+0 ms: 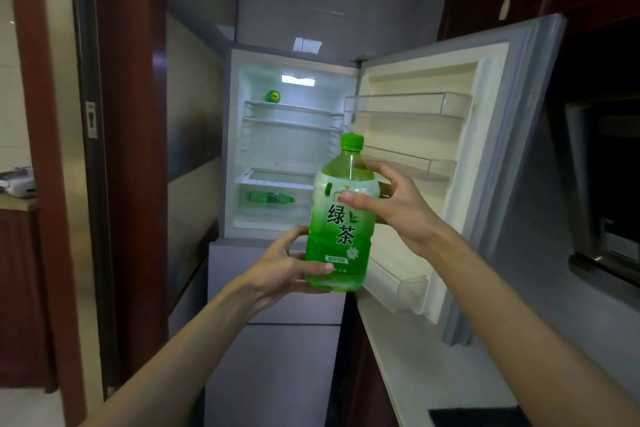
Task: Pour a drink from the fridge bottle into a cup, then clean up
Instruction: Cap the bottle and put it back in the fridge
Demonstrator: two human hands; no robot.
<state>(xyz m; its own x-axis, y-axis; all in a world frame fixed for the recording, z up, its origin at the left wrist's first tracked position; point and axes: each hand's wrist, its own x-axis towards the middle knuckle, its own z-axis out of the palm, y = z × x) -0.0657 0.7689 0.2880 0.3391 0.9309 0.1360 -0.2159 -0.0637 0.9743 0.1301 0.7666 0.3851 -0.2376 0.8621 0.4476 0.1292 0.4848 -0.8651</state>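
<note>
A large green tea bottle (341, 218) with a green cap and a green label is held upright in front of the open fridge (294, 149). My left hand (287, 263) cups its base from the left and below. My right hand (394, 204) grips its upper body from the right, thumb across the label. The cap is on. No cup is in view.
The fridge door (450, 166) stands open to the right with bare door racks. Inside lie a smaller green bottle (272, 198) on the bottom shelf and a round green object (273, 96) up top. A pale counter (433, 367) runs at lower right; a dark red door frame (131, 149) stands left.
</note>
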